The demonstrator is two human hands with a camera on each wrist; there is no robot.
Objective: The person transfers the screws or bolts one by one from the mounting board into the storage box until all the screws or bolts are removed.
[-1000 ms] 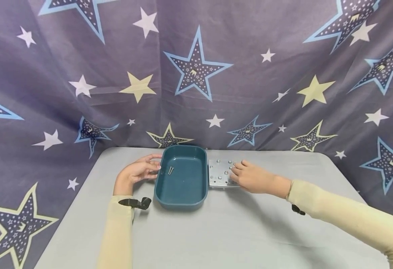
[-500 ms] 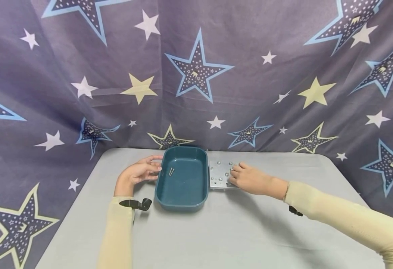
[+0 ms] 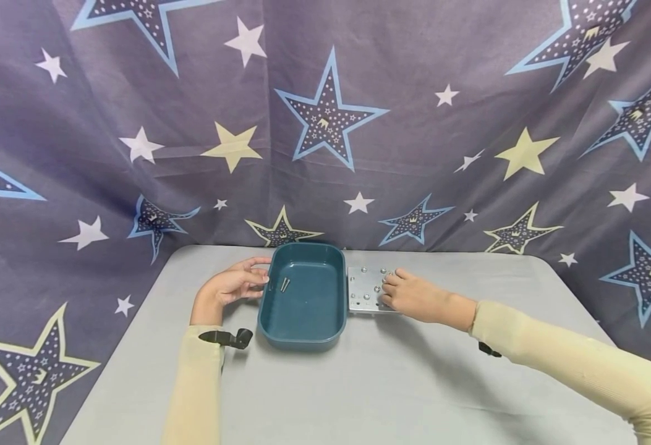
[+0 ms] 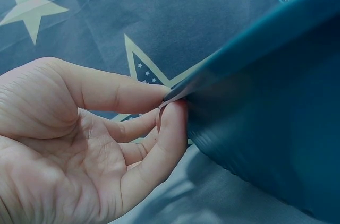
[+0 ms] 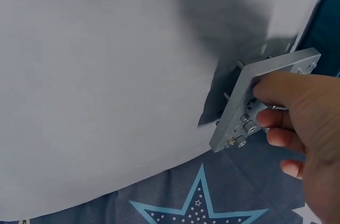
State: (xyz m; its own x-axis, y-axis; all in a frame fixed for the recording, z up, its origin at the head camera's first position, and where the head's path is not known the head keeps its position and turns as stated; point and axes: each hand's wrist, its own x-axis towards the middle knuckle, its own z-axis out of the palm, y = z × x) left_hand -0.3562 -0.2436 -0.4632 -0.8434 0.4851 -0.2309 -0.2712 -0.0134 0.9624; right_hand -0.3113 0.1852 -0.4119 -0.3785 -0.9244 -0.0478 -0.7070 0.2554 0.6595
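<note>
A teal tray (image 3: pixel 303 309) stands on the table with a pair of small screws (image 3: pixel 285 285) lying in its left part. My left hand (image 3: pixel 235 287) pinches the tray's left rim; in the left wrist view the thumb and a finger of that hand (image 4: pixel 106 128) meet at the rim (image 4: pixel 212 72). Against the tray's right side is a silver metal plate (image 3: pixel 363 285) with several screws standing in it. My right hand (image 3: pixel 416 296) is over the plate's right part, its fingers bent down. In the right wrist view the thumb of the hand (image 5: pixel 303 123) touches the plate (image 5: pixel 241 94); what the fingertips hold is hidden.
The grey table (image 3: pixel 314 395) reaches back to a purple curtain (image 3: pixel 303 185) with printed stars, which hangs right behind the tray. A black strap with a small mount (image 3: pixel 227 338) sits on the left sleeve, close to the tray's left side.
The right hand has shifted very slightly left and down over the plate since the earliest frame. The left hand keeps its hold on the tray's rim.
</note>
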